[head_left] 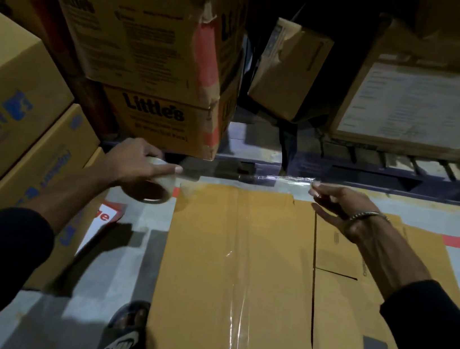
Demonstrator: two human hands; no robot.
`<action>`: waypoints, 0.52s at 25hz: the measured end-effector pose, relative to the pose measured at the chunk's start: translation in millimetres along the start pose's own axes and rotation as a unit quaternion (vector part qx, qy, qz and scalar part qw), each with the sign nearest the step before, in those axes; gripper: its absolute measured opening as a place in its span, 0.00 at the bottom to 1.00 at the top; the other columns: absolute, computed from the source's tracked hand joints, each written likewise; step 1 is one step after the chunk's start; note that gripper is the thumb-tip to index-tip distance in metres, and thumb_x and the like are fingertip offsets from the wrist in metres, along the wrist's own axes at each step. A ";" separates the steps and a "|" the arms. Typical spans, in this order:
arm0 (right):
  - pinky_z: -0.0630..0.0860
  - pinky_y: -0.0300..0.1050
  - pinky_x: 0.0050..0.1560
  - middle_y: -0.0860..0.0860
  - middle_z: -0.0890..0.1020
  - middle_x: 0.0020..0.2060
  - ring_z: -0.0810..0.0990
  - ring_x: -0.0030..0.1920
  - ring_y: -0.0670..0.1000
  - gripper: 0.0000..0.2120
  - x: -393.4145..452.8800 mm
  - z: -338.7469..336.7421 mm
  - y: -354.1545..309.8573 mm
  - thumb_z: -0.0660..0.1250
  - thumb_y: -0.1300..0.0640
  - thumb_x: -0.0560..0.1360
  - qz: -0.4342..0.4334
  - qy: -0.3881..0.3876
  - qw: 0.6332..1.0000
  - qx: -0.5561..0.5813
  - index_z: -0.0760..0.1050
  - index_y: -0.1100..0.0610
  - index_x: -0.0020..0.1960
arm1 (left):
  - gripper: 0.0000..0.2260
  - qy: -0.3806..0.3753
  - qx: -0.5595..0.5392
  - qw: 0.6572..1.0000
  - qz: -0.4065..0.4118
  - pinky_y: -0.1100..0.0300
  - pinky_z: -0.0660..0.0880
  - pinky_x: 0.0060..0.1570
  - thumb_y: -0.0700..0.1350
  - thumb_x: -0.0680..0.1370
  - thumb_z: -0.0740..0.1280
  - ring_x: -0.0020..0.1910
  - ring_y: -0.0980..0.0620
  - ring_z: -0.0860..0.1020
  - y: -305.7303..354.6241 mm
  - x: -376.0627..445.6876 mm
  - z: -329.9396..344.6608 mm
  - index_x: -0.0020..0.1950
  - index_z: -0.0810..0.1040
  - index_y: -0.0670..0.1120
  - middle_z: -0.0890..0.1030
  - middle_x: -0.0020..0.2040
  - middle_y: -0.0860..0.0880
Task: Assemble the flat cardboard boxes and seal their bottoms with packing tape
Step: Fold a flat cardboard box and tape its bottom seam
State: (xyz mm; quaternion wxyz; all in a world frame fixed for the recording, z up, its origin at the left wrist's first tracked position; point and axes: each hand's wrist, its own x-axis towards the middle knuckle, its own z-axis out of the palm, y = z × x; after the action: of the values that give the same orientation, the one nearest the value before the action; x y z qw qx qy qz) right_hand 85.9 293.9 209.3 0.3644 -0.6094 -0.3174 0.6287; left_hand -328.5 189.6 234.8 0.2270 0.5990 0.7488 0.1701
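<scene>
So I'm holding the tape roll [153, 182] in my left hand [136, 162], fingers wrapped round it, at 10 o'clock, right hand [342, 206] pinching the pulled strip [284, 179] above the box [252, 281]. One tape line's already lying down the seam; I'm guessing a cross strip's left.

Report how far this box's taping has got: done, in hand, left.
Done: one clear tape strip already runs along the seam of the cardboard box.
In hand: the left hand grips the tape roll; the right hand pinches the free end of the stretched tape, held above the box's far edge.
Left: laying this stretch down, pressing and cutting it.
</scene>
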 end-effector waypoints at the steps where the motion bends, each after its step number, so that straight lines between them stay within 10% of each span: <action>1: 0.84 0.50 0.54 0.56 0.87 0.52 0.86 0.55 0.53 0.16 5.8 -0.8 0.3 0.79 0.60 0.70 -0.001 0.003 1.000 -0.003 0.82 0.61 0.57 | 0.25 0.013 0.007 1.000 -0.016 0.56 0.70 0.36 0.71 0.68 0.73 0.34 0.49 0.79 -10.1 -0.8 -1.9 0.32 0.77 0.50 0.78 0.31 0.52; 13: 0.82 0.49 0.48 0.57 0.88 0.47 0.88 0.50 0.54 0.13 36.8 26.7 31.9 0.71 0.66 0.70 -0.012 0.095 0.995 -0.010 0.84 0.63 0.54 | 0.24 0.073 0.064 0.995 0.003 0.58 0.66 0.30 0.69 0.70 0.74 0.31 0.50 0.77 -30.0 14.3 20.0 0.33 0.78 0.49 0.77 0.28 0.49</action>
State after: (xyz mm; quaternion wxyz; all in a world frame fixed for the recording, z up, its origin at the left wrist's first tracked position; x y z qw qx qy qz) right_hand 57.3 309.2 164.2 0.3946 -0.6657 -0.2949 0.5606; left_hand -344.8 196.5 200.3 0.1324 0.6009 0.7706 0.1659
